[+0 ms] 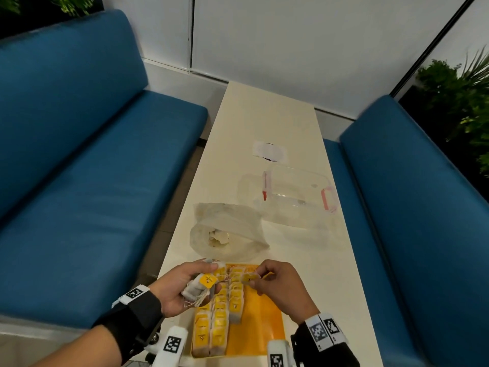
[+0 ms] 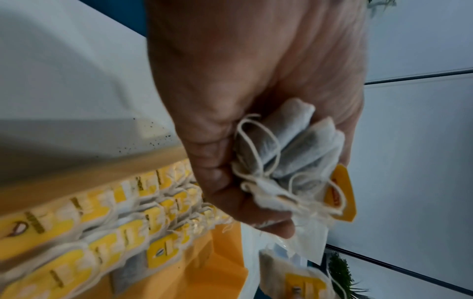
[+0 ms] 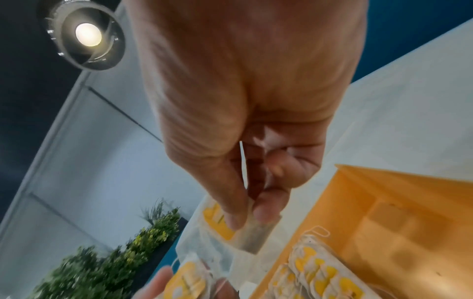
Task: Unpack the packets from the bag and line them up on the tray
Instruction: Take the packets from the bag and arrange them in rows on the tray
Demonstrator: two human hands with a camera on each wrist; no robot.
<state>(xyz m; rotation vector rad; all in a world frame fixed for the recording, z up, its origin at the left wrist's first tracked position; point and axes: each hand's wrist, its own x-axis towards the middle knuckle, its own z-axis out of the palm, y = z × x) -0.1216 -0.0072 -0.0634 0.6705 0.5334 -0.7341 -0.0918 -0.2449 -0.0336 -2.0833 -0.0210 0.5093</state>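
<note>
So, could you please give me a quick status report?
Left hand grips a packet bunch. Right hand pinches one packet over tray. Nothing in the way.

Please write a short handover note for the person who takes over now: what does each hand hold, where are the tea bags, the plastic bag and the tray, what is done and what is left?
Left hand: grips a bunch of tea bags above the tray's far left corner.
Right hand: pinches a single tea bag over the tray's far end.
Yellow tray: at the near table edge; rows of tea bags fill its left part, the right part is bare.
Plastic bag: lies open just beyond the tray, a few packets seem to remain inside.
Done: the left rows. Left: place the held bags, empty the plastic bag, fill the right part.
</note>
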